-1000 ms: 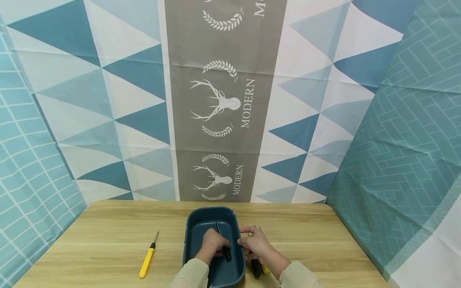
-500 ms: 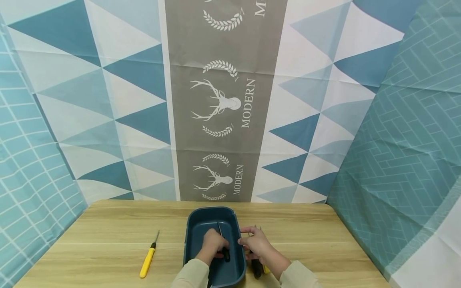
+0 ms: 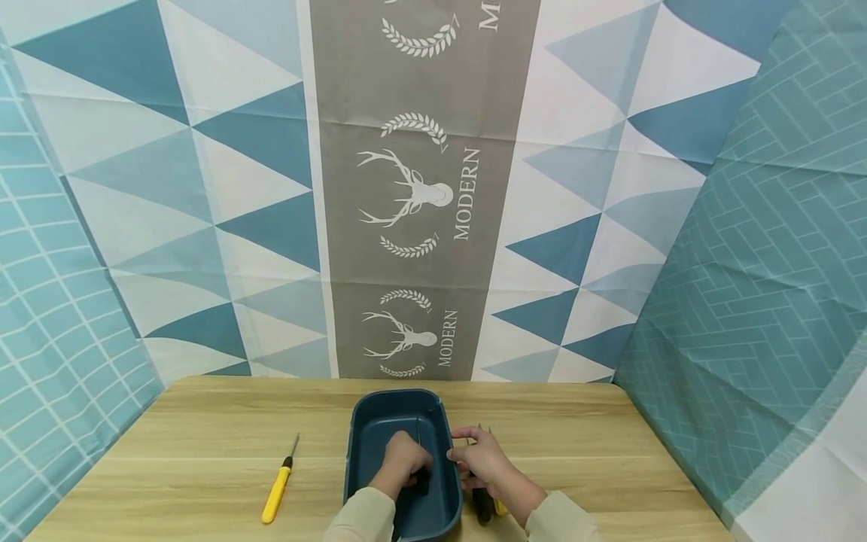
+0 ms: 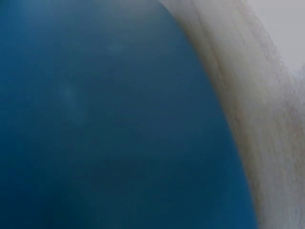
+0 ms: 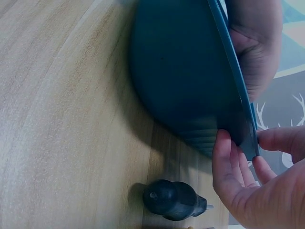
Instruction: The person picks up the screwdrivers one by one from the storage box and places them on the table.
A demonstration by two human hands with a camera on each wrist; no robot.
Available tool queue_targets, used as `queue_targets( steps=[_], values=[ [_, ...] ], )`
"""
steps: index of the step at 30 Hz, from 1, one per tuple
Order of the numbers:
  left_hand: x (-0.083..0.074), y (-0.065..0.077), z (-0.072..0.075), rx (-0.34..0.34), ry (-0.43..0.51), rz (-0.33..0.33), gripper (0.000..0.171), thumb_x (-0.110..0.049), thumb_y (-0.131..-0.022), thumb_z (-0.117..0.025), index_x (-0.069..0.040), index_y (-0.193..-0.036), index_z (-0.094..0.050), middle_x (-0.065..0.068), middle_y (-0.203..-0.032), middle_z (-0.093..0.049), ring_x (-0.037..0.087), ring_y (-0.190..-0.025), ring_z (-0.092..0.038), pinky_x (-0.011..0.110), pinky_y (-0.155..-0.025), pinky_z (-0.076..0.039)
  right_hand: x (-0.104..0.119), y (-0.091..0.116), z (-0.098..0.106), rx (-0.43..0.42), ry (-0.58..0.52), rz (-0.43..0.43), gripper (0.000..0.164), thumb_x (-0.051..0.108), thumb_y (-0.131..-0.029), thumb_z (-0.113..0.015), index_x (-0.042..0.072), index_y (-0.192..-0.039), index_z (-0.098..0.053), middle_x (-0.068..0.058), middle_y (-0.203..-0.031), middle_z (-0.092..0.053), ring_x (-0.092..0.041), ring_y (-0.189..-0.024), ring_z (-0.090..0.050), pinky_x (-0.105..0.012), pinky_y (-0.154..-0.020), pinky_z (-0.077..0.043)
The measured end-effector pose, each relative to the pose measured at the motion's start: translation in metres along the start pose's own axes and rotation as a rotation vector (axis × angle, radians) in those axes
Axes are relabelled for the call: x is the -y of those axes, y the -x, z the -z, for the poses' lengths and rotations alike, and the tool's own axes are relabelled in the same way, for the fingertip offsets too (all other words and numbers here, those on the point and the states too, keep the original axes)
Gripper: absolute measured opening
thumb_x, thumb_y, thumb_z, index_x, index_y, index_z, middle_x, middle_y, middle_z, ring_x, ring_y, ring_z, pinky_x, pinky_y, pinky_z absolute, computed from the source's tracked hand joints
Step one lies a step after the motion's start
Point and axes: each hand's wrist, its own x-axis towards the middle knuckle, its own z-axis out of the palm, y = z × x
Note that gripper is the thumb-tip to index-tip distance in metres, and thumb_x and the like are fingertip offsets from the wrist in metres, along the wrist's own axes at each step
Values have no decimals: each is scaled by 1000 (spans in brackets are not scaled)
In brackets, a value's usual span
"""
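A dark blue plastic bin stands on the wooden table. Inside it, my left hand holds a black-handled screwdriver, its thin shaft pointing toward the bin's far end. The left fingers partly cover the handle. My right hand pinches the bin's right rim. In the right wrist view, the right hand has its thumb and fingers on either side of the bin wall, and part of the left hand shows beyond the rim. Blurred bin wall fills most of the left wrist view.
Left of the bin lies a yellow-handled screwdriver. Close to the bin's right side, partly under the right hand, are a black-handled screwdriver and a yellow-handled tool. A patterned cloth backdrop rises behind the table.
In the left hand the screwdriver has turned slightly, its shaft tip swinging to the right and its handle a little to the left. The right hand and the bin stay put.
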Motion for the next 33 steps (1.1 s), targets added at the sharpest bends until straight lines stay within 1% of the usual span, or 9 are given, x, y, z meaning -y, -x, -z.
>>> queue_targets(
  steps=[5, 8, 14, 18, 23, 25, 28, 30, 33],
  values=[
    [-1, 1, 2, 10, -2, -10, 33, 3, -66, -71, 9, -93, -53, 15, -76, -51, 20, -51, -55, 26, -45, -48, 0, 0, 0, -1, -1, -2, 42, 8, -88, -58, 2, -128, -47, -11, -90, -60, -17, -66, -57, -30, -55, -49],
    [-1, 1, 3, 9, -5, 3, 34, 2, -67, -71, 9, -95, -52, 15, -77, -51, 20, -52, -54, 26, -45, -48, 0, 0, 0, -1, -3, -3, 42, 7, -87, -58, 2, -128, -47, -10, -90, -60, -17, -67, -56, -30, -55, -49],
    [0, 0, 6, 17, 0, 18, 33, 4, -68, -69, 11, -95, -52, 17, -78, -51, 23, -56, -57, 31, -49, -51, 0, 0, 0, 1, -1, -2, 43, 7, -87, -58, 1, -129, -47, -11, -91, -60, -17, -67, -56, -30, -55, -49],
    [-1, 1, 9, 42, 47, 20, 35, 7, -68, -67, 13, -98, -51, 18, -82, -50, 26, -62, -59, 36, -54, -55, 1, 0, 0, 1, 1, -2, 43, 7, -87, -58, 1, -129, -47, -11, -92, -60, -17, -67, -56, -30, -55, -49],
    [-1, 6, 14, 101, 156, 42, 40, 11, -69, -64, 14, -105, -47, 16, -86, -47, 27, -73, -56, 40, -62, -57, 1, 1, 1, 2, -2, 0, 43, 7, -87, -58, 1, -128, -47, -12, -91, -60, -17, -66, -57, -29, -55, -50],
    [-1, 8, 16, 117, 188, 34, 41, 11, -70, -64, 14, -107, -46, 16, -85, -47, 27, -74, -55, 40, -63, -57, 2, 2, 0, 3, -7, 5, 44, 7, -86, -58, 1, -128, -47, -12, -88, -61, -16, -65, -57, -29, -54, -49],
    [0, 10, 18, 135, 223, 13, 46, 11, -72, -64, 17, -113, -43, 17, -86, -49, 27, -75, -55, 41, -64, -56, 2, 3, 0, 6, -13, 19, 44, 7, -86, -59, -1, -128, -47, -11, -83, -62, -14, -61, -57, -27, -52, -48],
    [0, 10, 19, 152, 236, 11, 51, 10, -74, -64, 18, -117, -40, 19, -88, -51, 27, -75, -57, 41, -64, -56, 3, 4, 0, 8, -17, 23, 44, 8, -86, -59, -1, -128, -47, -10, -81, -63, -13, -59, -56, -27, -52, -48],
    [1, 9, 21, 184, 243, 19, 51, 8, -75, -65, 18, -118, -40, 21, -91, -53, 27, -78, -59, 40, -66, -57, 3, 4, 0, 9, -21, 26, 44, 7, -86, -59, -2, -128, -46, -11, -81, -62, -14, -61, -57, -27, -52, -48]
  ],
)
